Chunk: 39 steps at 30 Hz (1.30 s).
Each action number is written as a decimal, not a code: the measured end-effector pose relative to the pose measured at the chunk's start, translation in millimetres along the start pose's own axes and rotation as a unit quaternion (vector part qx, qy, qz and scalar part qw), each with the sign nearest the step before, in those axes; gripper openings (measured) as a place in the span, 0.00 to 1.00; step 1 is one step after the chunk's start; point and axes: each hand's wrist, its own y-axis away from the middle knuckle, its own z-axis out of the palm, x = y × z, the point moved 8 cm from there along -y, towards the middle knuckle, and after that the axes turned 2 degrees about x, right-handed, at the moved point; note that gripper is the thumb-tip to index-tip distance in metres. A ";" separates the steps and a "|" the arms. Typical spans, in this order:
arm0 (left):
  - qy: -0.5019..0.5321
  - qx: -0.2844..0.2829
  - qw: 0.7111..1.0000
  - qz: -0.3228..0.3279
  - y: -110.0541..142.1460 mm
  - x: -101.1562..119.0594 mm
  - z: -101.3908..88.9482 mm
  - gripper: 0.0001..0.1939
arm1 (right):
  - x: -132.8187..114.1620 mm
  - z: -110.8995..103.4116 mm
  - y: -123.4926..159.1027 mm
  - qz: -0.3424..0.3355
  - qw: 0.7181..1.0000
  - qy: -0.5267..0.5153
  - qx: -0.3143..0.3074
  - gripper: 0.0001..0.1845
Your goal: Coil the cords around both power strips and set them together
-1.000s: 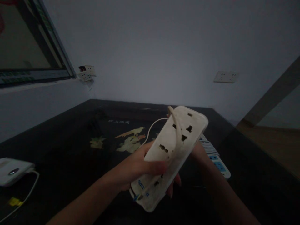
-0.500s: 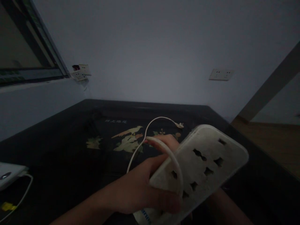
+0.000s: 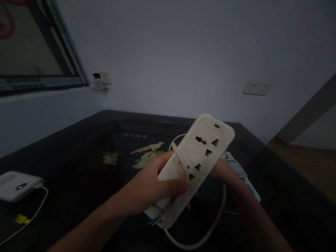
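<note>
My left hand (image 3: 151,185) is closed round the near end of a worn white power strip (image 3: 207,147), thumb across its socket face, holding it tilted up above the black table (image 3: 78,154). A white cord (image 3: 207,232) loops over the strip's face and hangs in an arc below it. My right hand (image 3: 223,171) sits behind the strip's right edge; its fingers are hidden by the strip. A second white strip with blue buttons (image 3: 244,175) lies on the table just beyond the right hand.
A white power bank (image 3: 15,185) with a cable lies at the table's left edge, next to a yellow tag (image 3: 21,219). Wall sockets (image 3: 101,80) hang at the left corner and another wall socket (image 3: 256,88) on the far wall. A window (image 3: 31,45) is upper left.
The strip has swung back from low right to upright in front of me. The cord, stretched toward the table before, now wraps the strip's face and loops underneath.
</note>
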 end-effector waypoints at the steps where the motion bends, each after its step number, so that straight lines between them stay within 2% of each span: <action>1: 0.001 0.008 1.000 0.003 -1.3 0.5 -3.5 0.22 | -1.6 -2.4 -0.6 -0.009 1.000 0.028 -0.009 0.09; 4: 0.004 0.037 0.999 0.010 -7.9 -0.6 -15.0 0.21 | -6.5 -11.1 -0.4 -0.022 0.994 0.099 -0.033 0.13; 8: 0.010 0.061 0.998 0.029 -21.3 -4.3 -28.8 0.19 | -10.3 -24.2 -0.6 -0.007 0.987 0.156 -0.027 0.17; 14: -0.004 0.145 0.989 0.023 -33.3 -13.2 -62.2 0.26 | -16.6 -20.1 0.8 0.027 0.985 0.168 -0.028 0.17; 17: -0.011 0.178 0.984 0.031 -34.3 -11.6 -77.2 0.25 | -7.6 -12.4 6.5 0.093 0.987 0.105 -0.072 0.17; 20: -0.010 0.203 0.977 0.057 -33.0 -3.4 -90.3 0.24 | 8.5 -5.6 16.6 0.191 0.973 -0.007 -0.130 0.19; 22: -0.018 0.225 0.971 0.078 -30.7 3.6 -100.4 0.23 | 12.8 -7.8 20.3 0.218 0.966 -0.049 -0.132 0.20; 26: -0.024 0.274 0.956 0.098 -26.3 10.6 -120.7 0.22 | 3.7 -14.9 20.3 0.194 0.965 -0.132 -0.113 0.18; 30: -0.025 0.297 0.948 0.112 -25.7 11.9 -132.4 0.21 | -6.2 -19.3 19.8 0.187 0.948 -0.246 -0.079 0.19; 36: -0.043 0.318 0.938 0.134 -21.8 18.6 -146.6 0.23 | -10.2 -25.1 21.0 0.200 0.952 -0.233 -0.001 0.20; 39: -0.041 0.324 0.935 0.140 -18.5 22.0 -151.7 0.23 | -12.1 -21.4 20.2 0.195 0.940 -0.279 0.012 0.21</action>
